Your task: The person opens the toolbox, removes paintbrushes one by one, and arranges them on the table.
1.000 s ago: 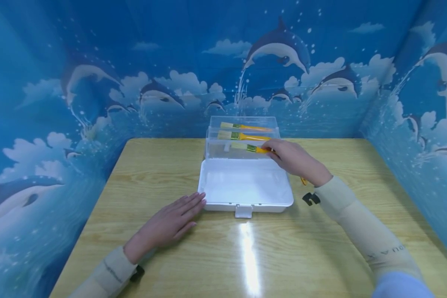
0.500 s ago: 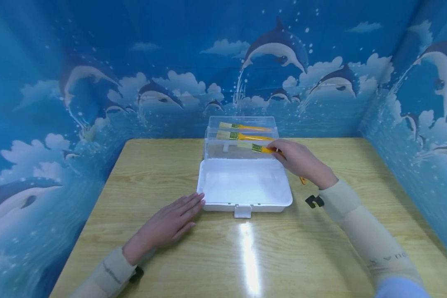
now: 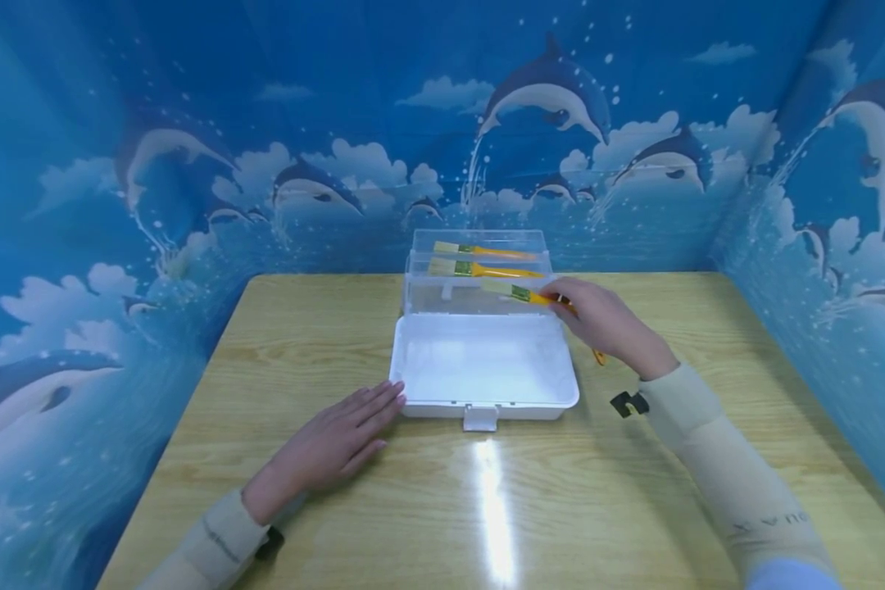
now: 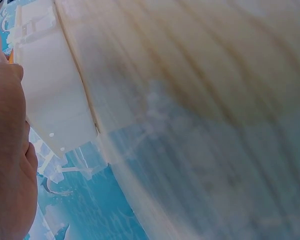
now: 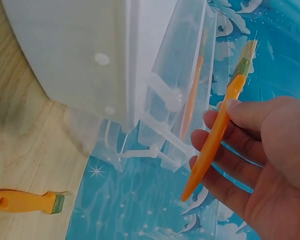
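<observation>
My right hand [image 3: 601, 319] pinches a paintbrush [image 5: 220, 125] with an orange handle, green ferrule and pale bristles. In the head view this brush lies nearly level, bristles to the left, above the right end of the lowest clear tray [image 3: 460, 301]. The thumb presses the handle against the curled fingers in the right wrist view. My left hand [image 3: 332, 442] rests palm down with straight fingers, fingertips at the front left corner of the white plastic box [image 3: 487, 360]. Two more orange brushes, an upper brush [image 3: 505, 253] and a lower brush [image 3: 503, 272], lie in the raised clear trays.
Another orange-handled brush [image 5: 27, 201] lies on the wooden table [image 3: 302, 328] to the right of the box, mostly hidden by my right hand in the head view. The box's latch [image 3: 481, 419] hangs at the front. A dolphin-print curtain [image 3: 324, 123] stands behind the table.
My right hand has drawn the brush a little to the right, away from the tray's middle. My left hand stays in place at the box corner.
</observation>
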A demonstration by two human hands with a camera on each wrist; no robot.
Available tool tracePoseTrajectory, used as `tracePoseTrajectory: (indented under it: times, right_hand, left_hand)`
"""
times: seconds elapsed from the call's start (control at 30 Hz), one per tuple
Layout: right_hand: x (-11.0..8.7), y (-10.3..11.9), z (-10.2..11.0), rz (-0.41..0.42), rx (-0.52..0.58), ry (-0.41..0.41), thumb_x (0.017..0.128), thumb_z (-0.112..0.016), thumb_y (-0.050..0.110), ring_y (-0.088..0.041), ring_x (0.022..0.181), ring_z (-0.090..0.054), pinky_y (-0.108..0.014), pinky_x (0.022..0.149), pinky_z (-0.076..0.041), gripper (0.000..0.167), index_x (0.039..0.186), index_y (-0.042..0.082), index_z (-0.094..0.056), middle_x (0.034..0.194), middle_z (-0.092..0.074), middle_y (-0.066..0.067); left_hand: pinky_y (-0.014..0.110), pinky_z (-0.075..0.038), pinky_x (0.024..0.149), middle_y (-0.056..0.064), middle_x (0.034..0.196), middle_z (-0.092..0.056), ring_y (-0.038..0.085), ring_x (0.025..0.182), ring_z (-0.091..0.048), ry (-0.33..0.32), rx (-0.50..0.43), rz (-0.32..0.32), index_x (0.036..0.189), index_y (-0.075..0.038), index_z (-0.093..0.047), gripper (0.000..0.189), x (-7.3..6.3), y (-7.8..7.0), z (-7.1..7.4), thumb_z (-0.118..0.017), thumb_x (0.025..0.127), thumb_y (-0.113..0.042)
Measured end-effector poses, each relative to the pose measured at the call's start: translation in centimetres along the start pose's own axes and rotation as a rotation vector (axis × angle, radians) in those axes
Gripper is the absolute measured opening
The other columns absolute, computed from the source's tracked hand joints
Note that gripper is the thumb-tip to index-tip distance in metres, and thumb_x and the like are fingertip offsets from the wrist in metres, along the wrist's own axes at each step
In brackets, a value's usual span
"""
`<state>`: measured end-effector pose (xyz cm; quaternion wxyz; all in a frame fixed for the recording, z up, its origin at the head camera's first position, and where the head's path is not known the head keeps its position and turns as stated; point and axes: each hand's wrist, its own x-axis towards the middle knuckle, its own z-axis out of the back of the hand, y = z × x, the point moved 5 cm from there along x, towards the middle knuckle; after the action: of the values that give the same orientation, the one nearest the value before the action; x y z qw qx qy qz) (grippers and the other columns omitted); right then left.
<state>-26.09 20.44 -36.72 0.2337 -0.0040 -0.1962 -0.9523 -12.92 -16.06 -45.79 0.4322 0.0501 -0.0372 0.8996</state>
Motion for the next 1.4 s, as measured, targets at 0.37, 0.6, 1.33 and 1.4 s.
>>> tracePoseTrajectory:
  times: [0.37,0.6,1.33,1.4]
  right_hand:
    - [-0.4,-0.8,-0.2,-0.005,0.008,-0.03,0.1,-0.063,0.004,-0.029,0.106,-0.066,-0.049,0.087,-0.06,0.029,0.129,0.004,-0.065,0.124,-0.068,-0.014]
    - [-0.7,-1.3,-0.4,-0.022,0.024,-0.047,0.101,-0.062,0.004,-0.029,0.107,-0.066,-0.051,0.089,-0.059,0.029,0.129,0.005,-0.066,0.126,-0.068,-0.013]
    - [-1.2,-3.2,-0.4,-0.061,0.072,-0.13,0.104,-0.057,0.007,-0.03,0.102,-0.065,-0.051,0.084,-0.059,0.028,0.131,0.003,-0.062,0.124,-0.066,-0.016]
    - [-1.3,-3.4,-0.4,-0.063,0.072,-0.141,0.104,-0.057,0.008,-0.029,0.1,-0.065,-0.05,0.084,-0.059,0.028,0.131,0.003,-0.062,0.122,-0.066,-0.016]
  left_hand:
    - [0.039,-0.021,0.128,0.002,0.171,-0.014,0.019,0.156,-0.019,0.008,-0.007,-0.004,0.163,-0.014,-0.021,0.063,0.0,0.0,0.1,-0.045,0.109,-0.035]
    - [0.04,-0.022,0.128,0.001,0.171,-0.014,0.019,0.156,-0.019,0.009,-0.018,0.0,0.163,-0.015,-0.02,0.063,0.0,0.0,0.1,-0.045,0.109,-0.035]
    - [0.04,-0.021,0.128,0.002,0.171,-0.013,0.02,0.157,-0.018,0.01,-0.016,0.002,0.163,-0.014,-0.02,0.064,0.0,0.0,0.1,-0.047,0.108,-0.034]
    - [0.04,-0.021,0.128,0.002,0.171,-0.013,0.02,0.157,-0.018,0.01,-0.007,-0.002,0.163,-0.014,-0.02,0.064,0.0,0.0,0.0,-0.046,0.108,-0.035]
